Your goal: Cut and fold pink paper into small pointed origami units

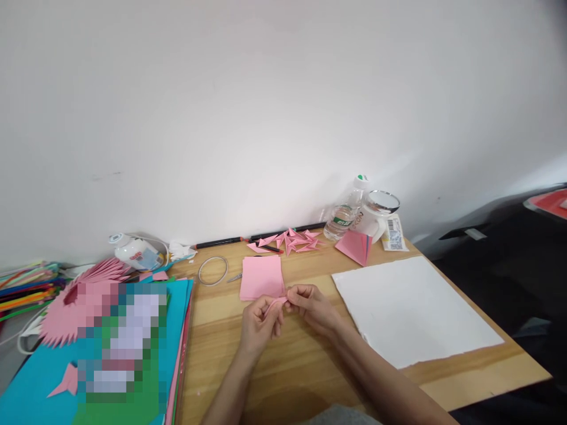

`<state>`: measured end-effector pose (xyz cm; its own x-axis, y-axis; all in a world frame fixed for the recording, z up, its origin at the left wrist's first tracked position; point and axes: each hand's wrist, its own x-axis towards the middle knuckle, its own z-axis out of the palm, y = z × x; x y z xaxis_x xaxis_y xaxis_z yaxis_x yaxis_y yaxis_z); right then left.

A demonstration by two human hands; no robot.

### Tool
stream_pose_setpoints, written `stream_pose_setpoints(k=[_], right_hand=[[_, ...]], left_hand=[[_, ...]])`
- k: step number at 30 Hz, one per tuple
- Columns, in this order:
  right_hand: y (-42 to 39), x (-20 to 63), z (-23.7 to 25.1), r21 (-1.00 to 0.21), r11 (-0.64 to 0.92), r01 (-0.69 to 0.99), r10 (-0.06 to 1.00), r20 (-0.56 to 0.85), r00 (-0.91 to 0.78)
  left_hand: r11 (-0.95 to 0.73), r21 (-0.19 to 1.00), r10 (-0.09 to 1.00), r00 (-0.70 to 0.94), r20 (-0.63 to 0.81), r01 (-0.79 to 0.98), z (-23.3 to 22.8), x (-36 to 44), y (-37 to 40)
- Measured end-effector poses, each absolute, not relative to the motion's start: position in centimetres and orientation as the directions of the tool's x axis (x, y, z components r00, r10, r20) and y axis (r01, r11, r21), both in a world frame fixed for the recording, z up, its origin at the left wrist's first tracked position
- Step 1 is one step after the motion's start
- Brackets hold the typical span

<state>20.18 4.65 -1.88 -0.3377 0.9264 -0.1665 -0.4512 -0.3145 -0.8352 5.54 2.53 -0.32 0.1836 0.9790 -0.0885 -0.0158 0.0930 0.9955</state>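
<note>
Between my two hands is a small folded piece of pink paper point(278, 301), mostly covered by fingers. My left hand point(261, 320) pinches its left part, and my right hand point(311, 307) pinches the right end with thumb and forefinger. Just behind them lies a stack of square pink paper sheets point(261, 276). Farther back, near the wall, is a cluster of pointed pink folded-paper pieces point(295, 241). A small pair of scissors point(234, 278) seems partly tucked beside the stack; a silver ring-shaped bangle point(213, 271) rests to its left.
A white board point(414, 310) covers the table's right side. Behind it stand a water bottle point(343, 215), a white mug point(376, 221) and a pink paper pyramid point(354, 247). At left are coloured sheets point(179, 295), a pink pleated paper ring point(57, 313) and a white bottle point(137, 254).
</note>
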Motion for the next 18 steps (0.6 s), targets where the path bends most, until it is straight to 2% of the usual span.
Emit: stream_pose_setpoints(k=[4,7,14,18], right_hand=[[4.8,20.3,-2.0,-0.847,-0.301,-0.438,0.929,-0.156,-0.336],[4.9,20.5,-1.5,-0.868,-0.264,-0.420,0.939,-0.132,-0.318],[4.6,20.4,-0.8,-0.942,-0.039,-0.333,0.958,0.059,-0.282],[4.6,20.8,-0.7,-0.966,0.047,-0.254,0.960,0.114,-0.257]], left_hand=[[0.165,0.975,0.969,0.207,-0.132,-0.151,-0.3,5.6,2.4],[0.164,0.974,0.974,0.185,-0.133,-0.160,-0.4,5.5,2.5],[0.148,0.981,0.980,0.153,-0.127,-0.130,-0.4,5.5,2.8],[0.241,0.946,0.955,0.226,-0.192,-0.214,0.1,5.5,2.9]])
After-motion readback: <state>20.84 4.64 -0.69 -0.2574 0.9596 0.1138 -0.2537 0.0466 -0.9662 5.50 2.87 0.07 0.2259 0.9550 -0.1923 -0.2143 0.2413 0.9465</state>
